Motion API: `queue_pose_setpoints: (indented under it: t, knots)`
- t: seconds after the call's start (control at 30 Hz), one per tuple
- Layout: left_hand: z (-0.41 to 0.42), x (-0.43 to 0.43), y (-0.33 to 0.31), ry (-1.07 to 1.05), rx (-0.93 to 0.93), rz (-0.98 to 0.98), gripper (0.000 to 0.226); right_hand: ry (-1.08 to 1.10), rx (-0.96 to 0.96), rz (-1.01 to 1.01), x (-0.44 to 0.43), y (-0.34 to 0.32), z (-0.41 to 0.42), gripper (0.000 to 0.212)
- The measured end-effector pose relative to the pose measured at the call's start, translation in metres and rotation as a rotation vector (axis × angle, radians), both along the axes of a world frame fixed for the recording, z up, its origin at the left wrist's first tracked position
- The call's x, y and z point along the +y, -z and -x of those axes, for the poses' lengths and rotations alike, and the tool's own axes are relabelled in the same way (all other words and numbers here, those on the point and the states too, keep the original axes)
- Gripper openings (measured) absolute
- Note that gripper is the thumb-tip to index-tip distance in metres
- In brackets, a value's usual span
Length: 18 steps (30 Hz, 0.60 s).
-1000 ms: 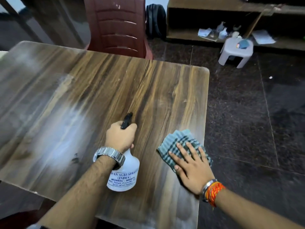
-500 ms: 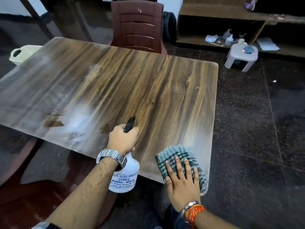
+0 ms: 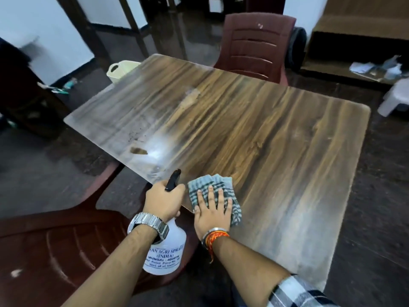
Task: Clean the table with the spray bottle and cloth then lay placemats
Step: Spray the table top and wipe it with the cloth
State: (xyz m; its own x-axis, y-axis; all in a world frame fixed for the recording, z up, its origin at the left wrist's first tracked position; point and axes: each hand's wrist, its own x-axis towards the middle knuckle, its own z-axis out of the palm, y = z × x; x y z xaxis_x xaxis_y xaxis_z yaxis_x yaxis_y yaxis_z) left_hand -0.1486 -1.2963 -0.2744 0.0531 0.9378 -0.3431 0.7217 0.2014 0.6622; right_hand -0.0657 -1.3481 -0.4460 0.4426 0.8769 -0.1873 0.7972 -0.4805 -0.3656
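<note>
A white spray bottle (image 3: 166, 251) with printed lettering is gripped at its neck by the left hand (image 3: 164, 201), whose fingers are curled round it; the black nozzle is pointed toward the wood-grain counter (image 3: 276, 140). The bottle's body is held just off the counter's near edge, above a dark red plastic chair (image 3: 55, 251). A metal watch (image 3: 150, 224) is worn on that wrist. A green checked cloth (image 3: 213, 185) is laid on the counter at its near edge, just beside the bottle's nozzle, and is pressed flat by the right hand (image 3: 212, 214), whose fingers are held straight and slightly spread over it. Orange threads and a bangle (image 3: 215, 234) are seen on the right wrist. A pale, glossy patch is spread over the counter's left part. A second dark red chair (image 3: 254, 44) is set at the far side, a cream basket (image 3: 120, 69) at the far left corner, and a white stool (image 3: 396, 98) on the floor to the right.
</note>
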Motion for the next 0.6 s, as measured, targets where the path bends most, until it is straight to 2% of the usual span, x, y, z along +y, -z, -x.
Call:
queue_pose_setpoints:
  t: [0.23,0.4,0.5,0.6]
  knots:
    - [0.046,0.035,-0.011,-0.123,-0.003,0.045,0.014,-0.001,0.011,-0.025,0.035,-0.002,0.015,0.055]
    - [0.088,0.061,-0.011,-0.164,0.008,0.057,0.018,0.02,0.023,0.021,0.084,-0.005,0.052,0.058]
    - [0.118,0.089,-0.007,-0.142,0.034,0.05,0.032,-0.034,-0.031,0.06,0.115,-0.003,0.078,0.066]
    - [0.14,0.122,-0.004,-0.113,0.041,-0.002,0.025,-0.026,-0.071,0.063,0.147,-0.001,0.098,0.06]
